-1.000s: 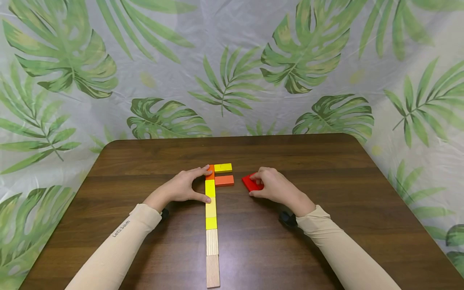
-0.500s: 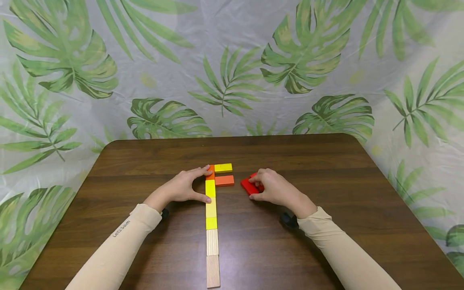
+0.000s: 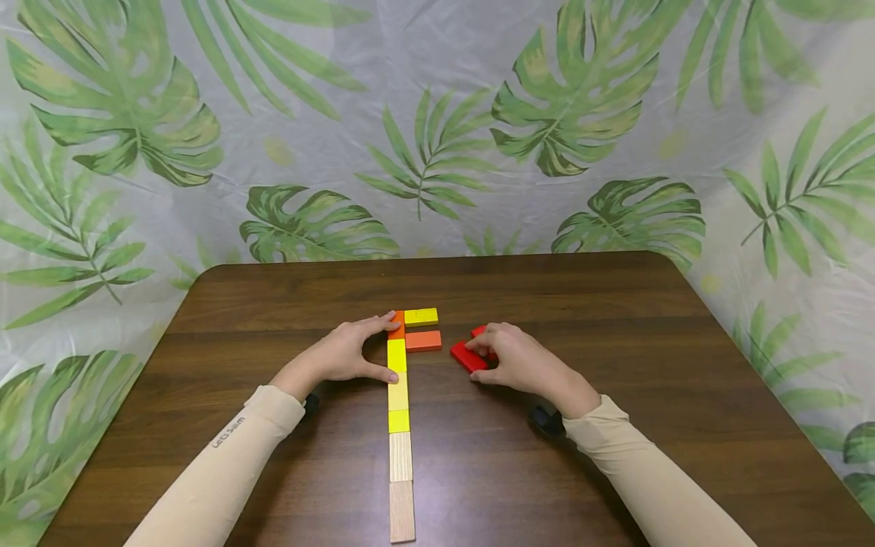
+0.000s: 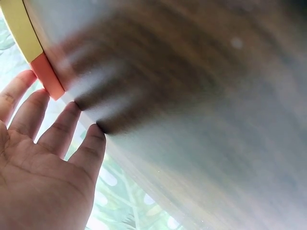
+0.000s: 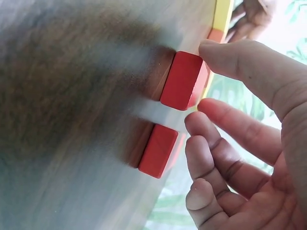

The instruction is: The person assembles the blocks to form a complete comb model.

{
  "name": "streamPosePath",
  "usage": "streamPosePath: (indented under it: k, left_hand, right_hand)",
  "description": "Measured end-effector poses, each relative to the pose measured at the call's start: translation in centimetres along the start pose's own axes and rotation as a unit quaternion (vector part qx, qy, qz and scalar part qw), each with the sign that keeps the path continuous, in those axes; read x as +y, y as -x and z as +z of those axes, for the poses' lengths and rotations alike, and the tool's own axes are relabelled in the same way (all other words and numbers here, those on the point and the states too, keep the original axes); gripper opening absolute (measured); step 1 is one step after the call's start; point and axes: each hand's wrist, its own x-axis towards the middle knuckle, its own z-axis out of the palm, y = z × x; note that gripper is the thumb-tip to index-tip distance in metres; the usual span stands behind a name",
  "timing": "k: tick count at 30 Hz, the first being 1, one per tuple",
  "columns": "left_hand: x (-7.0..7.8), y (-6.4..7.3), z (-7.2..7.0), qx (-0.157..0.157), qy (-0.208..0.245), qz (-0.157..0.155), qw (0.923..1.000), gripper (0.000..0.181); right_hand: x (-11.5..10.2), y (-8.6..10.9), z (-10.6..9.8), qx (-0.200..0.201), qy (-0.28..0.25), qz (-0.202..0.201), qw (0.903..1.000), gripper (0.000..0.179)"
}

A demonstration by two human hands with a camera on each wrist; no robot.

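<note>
In the head view my left hand [image 3: 349,353] lies spread beside a column of blocks. Its fingertips touch the orange block [image 3: 396,328] at the top, and its thumb touches the pale yellow block [image 3: 398,395]. My right hand [image 3: 519,357] pinches a red block [image 3: 468,357] between thumb and index finger. A second red block [image 5: 159,151] lies apart from it, partly hidden under the hand in the head view. Between the hands, a yellow block [image 3: 420,317] and an orange-red block [image 3: 423,341] stick out rightward from the column.
The column runs toward me through a yellow block [image 3: 397,355], a short yellow block [image 3: 399,422] and two plain wooden blocks, the nearest wooden block [image 3: 402,510] close to the frame's bottom. All lie on a dark wooden table [image 3: 307,486] before a leaf-patterned cloth [image 3: 437,129].
My right hand has drawn the pinched red block slightly left and toward me. A gap has opened between it and the second red block. The left hand has stayed still.
</note>
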Motion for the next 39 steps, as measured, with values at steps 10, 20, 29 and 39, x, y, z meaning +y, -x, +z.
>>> streamPosePath:
  k: [10,20,29,39]
  left_hand:
    - [-0.1,-0.1,0.2,0.002,-0.003,0.013,0.9999,0.1]
    - [0.1,0.0,0.2,0.008,-0.018,0.015,0.9997,0.1]
    - [0.1,0.2,0.1,0.006,-0.01,0.017,0.9998,0.099]
    - [0.2,1.0,0.2,0.038,-0.011,0.028,0.9988,0.089]
  right_hand:
    - [0.0,0.5,0.4,0.033,-0.035,0.03,0.9984,0.034]
    - [-0.5,0.9,0.9,0.039,-0.017,0.067,0.9969,0.034]
    - [-1.0,1.1,1.1,0.042,0.005,0.08,0.9959,0.031]
    - [-1.0,1.4,1.3,0.057,0.018,0.075,0.9954,0.03]
